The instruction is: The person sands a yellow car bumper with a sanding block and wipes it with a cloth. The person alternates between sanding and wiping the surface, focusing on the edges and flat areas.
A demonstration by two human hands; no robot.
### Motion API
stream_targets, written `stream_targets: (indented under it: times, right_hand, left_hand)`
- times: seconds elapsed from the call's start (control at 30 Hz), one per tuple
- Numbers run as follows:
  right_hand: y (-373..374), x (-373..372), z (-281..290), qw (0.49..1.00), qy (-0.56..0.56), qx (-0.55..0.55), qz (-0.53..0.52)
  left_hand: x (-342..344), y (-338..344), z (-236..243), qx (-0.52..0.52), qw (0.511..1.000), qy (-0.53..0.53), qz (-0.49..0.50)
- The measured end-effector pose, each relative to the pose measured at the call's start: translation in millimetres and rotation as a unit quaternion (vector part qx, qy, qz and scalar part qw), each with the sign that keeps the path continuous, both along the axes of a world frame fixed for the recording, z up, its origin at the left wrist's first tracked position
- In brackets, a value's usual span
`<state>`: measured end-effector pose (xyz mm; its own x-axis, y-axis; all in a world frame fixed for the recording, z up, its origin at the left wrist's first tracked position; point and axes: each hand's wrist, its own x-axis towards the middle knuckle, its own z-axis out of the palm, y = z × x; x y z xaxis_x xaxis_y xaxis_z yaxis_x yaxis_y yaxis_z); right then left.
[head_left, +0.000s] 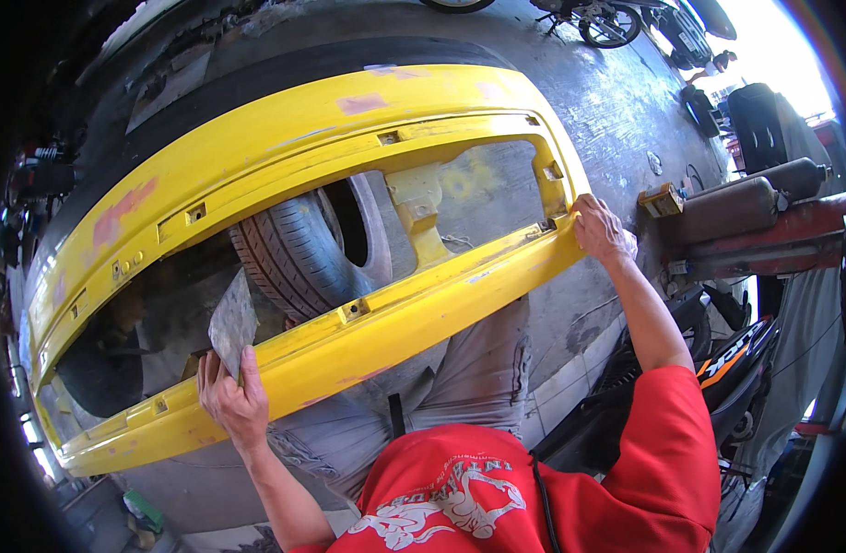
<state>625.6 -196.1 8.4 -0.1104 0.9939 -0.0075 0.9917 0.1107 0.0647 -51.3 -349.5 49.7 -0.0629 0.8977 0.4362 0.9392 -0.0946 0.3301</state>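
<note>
A long yellow car bumper (423, 324) lies across in front of me, slanting up to the right, with pinkish patches on its far face. My left hand (231, 398) is at its near edge, thumb and fingers closed on a thin grey mottled sheet (232, 324) that stands up past the edge. I cannot make out whether it is sandpaper or a flat plate. At the bumper's right end, my right hand (604, 230) wraps round the corner; its fingertips are partly hidden. Through the bumper's openings a tyre (299, 249) shows beneath it.
Several gas cylinders (732, 210) lie on a red rack at the right, beside a small yellow box (661, 200). A black motorbike (718, 369) stands close by my right arm. Another motorbike (609, 26) is parked at the far end of the grey floor (616, 111).
</note>
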Motion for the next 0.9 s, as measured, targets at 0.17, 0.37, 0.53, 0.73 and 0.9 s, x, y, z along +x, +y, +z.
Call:
stream_targets:
  times: [0.17, 0.37, 0.53, 0.73, 0.9]
  right_hand:
    - [-13, 4, -6, 0.998, 0.052, 0.037, 0.021]
    - [31, 14, -10, 0.998, 0.022, 0.031, -0.04]
    - [41, 17, -5, 0.999, 0.031, 0.008, -0.007]
    - [-2, 0, 7, 0.999, 0.038, -0.031, 0.019]
    - [5, 7, 4, 0.977, 0.142, -0.084, -0.137]
  left_hand:
    - [-1, 0, -4, 0.005, 1.0, 0.005, 0.002]
    - [-5, -3, -10, 0.013, 1.0, 0.014, 0.002]
    - [-4, -4, -10, -0.005, 1.0, -0.007, 0.015]
    - [-1, 0, -6, 0.0, 1.0, -0.002, 0.008]
    - [-2, -1, -5, -0.012, 1.0, 0.002, 0.007]
